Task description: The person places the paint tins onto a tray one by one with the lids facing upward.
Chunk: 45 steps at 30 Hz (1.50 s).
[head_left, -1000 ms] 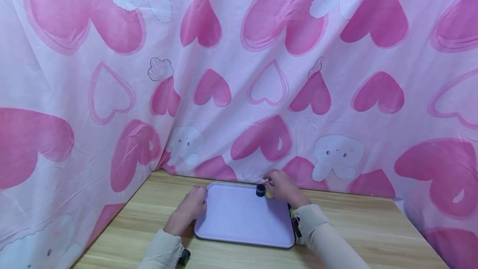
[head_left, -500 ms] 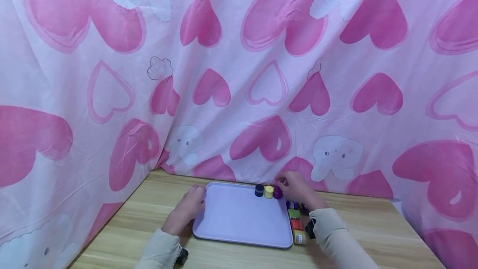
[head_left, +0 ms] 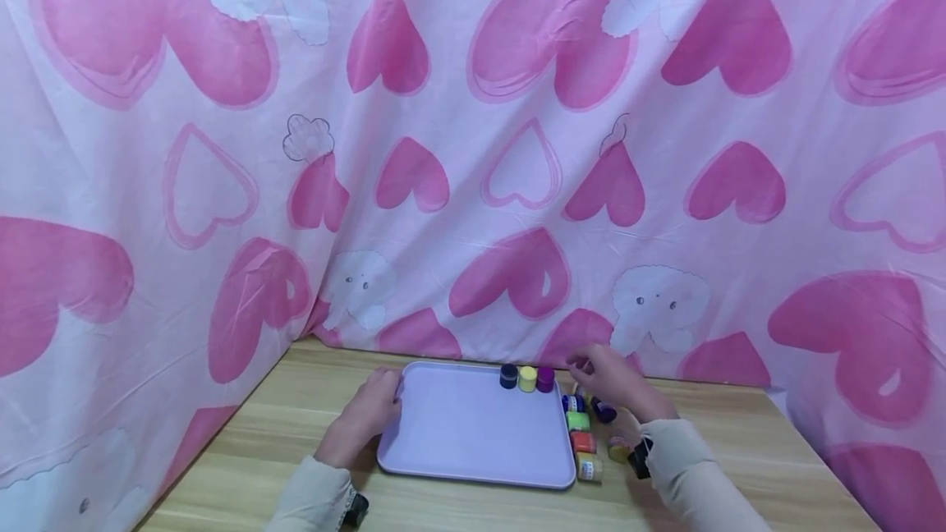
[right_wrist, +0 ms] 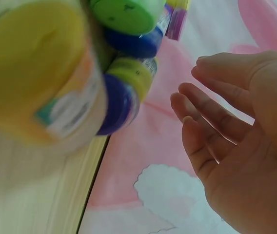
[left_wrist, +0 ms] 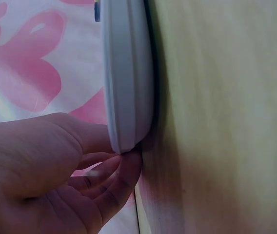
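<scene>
- A pink cloth [head_left: 473, 146] printed with hearts and white animals hangs behind and to the left of a light wooden table [head_left: 739, 450].
- One pale lilac tray [head_left: 473, 433] with rounded corners and a raised rim lies flat on the table, near the cloth.
- Three small paint pots stand in a row touching one another at the tray's far right corner: a dark blue pot [head_left: 508, 376], a yellow pot [head_left: 527, 378] and a purple pot [head_left: 545, 378].
- Off the tray, just beside its right edge, lies a loose cluster of more pots [head_left: 584, 433]; at least six show, among them blue, green, red, yellow and dark purple lids, each pot with a pale body and a label.
- The left hand [head_left: 365, 417] holds the tray's left rim, thumb on top and fingers [left_wrist: 114, 180] curled under the edge.
- The right hand [head_left: 617, 384] hovers above the cluster, just right of the purple pot, its fingers [right_wrist: 211, 117] loosely straight, apart and holding nothing.
- Both forearms wear pale beige sleeves [head_left: 314, 495].
</scene>
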Available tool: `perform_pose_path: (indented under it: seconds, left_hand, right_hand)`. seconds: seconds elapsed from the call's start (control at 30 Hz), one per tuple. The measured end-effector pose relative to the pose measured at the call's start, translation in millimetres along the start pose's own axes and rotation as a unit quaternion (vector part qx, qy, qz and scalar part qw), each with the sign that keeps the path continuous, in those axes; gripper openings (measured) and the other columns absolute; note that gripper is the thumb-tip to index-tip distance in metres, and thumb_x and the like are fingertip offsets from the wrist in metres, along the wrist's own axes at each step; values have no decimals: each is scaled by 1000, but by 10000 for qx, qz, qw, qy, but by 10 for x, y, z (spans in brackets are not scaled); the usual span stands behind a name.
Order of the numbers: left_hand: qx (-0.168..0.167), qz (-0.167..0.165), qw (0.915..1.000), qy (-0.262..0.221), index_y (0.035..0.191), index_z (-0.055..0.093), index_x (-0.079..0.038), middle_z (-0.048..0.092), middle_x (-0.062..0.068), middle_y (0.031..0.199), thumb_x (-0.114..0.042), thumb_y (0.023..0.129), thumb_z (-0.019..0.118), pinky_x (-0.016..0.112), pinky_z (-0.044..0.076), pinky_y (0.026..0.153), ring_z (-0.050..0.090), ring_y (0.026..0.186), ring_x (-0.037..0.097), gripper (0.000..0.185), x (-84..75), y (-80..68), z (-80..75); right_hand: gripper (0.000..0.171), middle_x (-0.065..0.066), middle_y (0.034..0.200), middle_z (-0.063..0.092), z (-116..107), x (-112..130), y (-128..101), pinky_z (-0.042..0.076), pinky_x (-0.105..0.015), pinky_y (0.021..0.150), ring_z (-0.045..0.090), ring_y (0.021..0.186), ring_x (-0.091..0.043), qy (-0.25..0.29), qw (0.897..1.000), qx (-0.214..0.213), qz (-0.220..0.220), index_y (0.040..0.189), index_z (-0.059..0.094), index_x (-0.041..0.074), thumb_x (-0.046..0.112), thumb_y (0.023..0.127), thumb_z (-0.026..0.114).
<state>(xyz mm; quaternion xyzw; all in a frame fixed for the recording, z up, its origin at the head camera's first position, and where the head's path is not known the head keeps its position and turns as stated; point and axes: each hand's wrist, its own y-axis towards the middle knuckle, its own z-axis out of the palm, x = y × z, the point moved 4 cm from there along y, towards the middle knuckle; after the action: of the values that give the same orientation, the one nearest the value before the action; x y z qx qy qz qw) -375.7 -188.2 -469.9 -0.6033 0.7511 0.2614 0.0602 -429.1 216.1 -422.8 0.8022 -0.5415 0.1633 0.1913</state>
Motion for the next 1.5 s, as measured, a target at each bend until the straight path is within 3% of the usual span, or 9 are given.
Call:
perform_pose_path:
  seconds: [0.17,0.3,0.4,0.7,0.73,0.8,0.97,1.1,1.5]
  left_hand:
    - [-211,309,9991,179,106,70,3,68,22,103,1,87,73,52,60,80,66,93,35,19,295,115,276]
    - [-82,213,9996,168,109,70,3,69,22,105,1,89,74,51,61,82,67,95,36,20,403,176,376]
    - [39,-41,10000,18,111,71,1,71,19,107,0,90,75,53,62,86,69,98,35,21,351,160,317]
    - [-1,-72,10000,-9,101,70,-6,71,8,94,-1,88,76,44,61,74,66,84,21,15,465,227,426]
    - [77,-119,9999,-29,102,70,-4,71,9,94,0,89,76,45,61,75,66,84,21,15,399,205,361]
    - [153,-187,9997,10,104,70,-3,72,10,96,0,89,76,44,62,77,65,85,21,16,427,230,395]
    - [126,-160,9996,214,105,71,-4,73,9,97,-4,90,77,44,62,78,67,87,21,17,535,285,522]
    - [53,-132,9996,262,105,71,-4,73,10,96,-5,89,79,46,61,77,68,87,23,17,542,276,532]
    - [160,-84,9997,139,102,70,-6,71,9,93,-3,91,76,43,59,73,66,82,22,12,479,246,447]
  right_hand:
    - [22,-3,108,78,-20,-82,-63,62,-40,84,67,92,-16,-47,10000,15,16,123,77,6,9,101,74]
    - [22,-2,105,76,-23,-146,-105,61,-37,81,65,91,-16,-79,10000,47,32,121,77,6,11,99,76]
    - [25,-3,106,75,-24,-182,-130,60,-35,80,64,91,-16,-27,9999,93,-43,122,77,5,11,99,77]
    - [37,-6,112,73,8,-276,-190,62,-35,81,65,96,-18,94,9992,358,128,130,74,6,5,93,81]
    - [39,-6,111,73,16,-282,-195,63,-36,82,65,96,-18,98,9991,388,146,130,73,6,5,92,81]
    - [39,-6,109,73,31,-298,-203,63,-40,84,65,94,-18,135,9988,443,181,129,73,5,4,91,82]
    - [40,-7,107,72,53,-321,-219,63,-42,86,66,93,-19,286,9979,524,262,129,71,4,5,90,84]
    - [42,-8,107,72,65,-313,-237,64,-43,87,67,95,-19,362,9970,579,358,130,70,2,3,91,83]
    - [43,-8,113,72,153,-345,-214,63,-48,93,66,101,-22,291,9966,545,546,134,70,3,-2,91,78]
